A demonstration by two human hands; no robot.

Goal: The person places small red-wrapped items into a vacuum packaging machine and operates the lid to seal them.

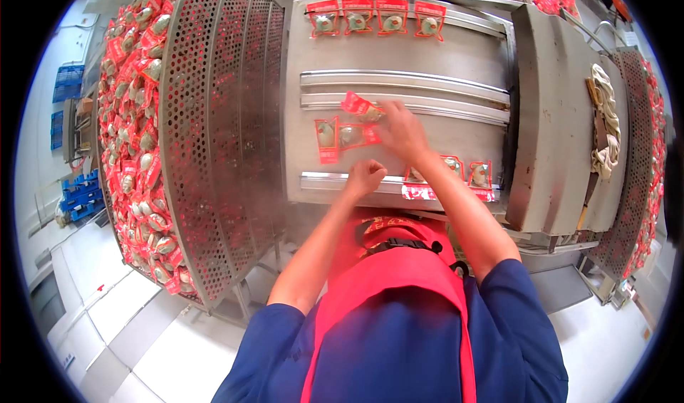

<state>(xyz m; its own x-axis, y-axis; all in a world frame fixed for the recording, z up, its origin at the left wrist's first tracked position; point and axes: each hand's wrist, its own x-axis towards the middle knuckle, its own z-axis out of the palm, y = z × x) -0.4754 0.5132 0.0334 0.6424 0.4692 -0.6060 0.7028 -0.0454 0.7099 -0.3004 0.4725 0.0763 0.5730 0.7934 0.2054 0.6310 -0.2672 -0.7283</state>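
My right hand [401, 127] reaches over the steel worktop [399, 54], its fingers closed at the edge of a red-and-clear egg pouch [365, 109] that lies tilted. Two more pouches are beside it: one lying sideways [352, 135] that reaches toward the same hand, and an upright one [326, 138] to its left. Each seems to hold a pale greenish egg. My left hand [367, 176] is curled into a loose fist above the near metal rail [324, 182], and nothing shows in it. Several pouches [479, 175] stand in a row along that rail, partly hidden by my right forearm.
Across the far rail is a row of pouches [392, 21]. Double rails [406, 86] cross the worktop's middle. A perforated metal bin wall [214, 132] rises on the left, with heaped pouches [139, 154] beyond. On the right stand a metal housing [548, 132] and a draped cloth [605, 122].
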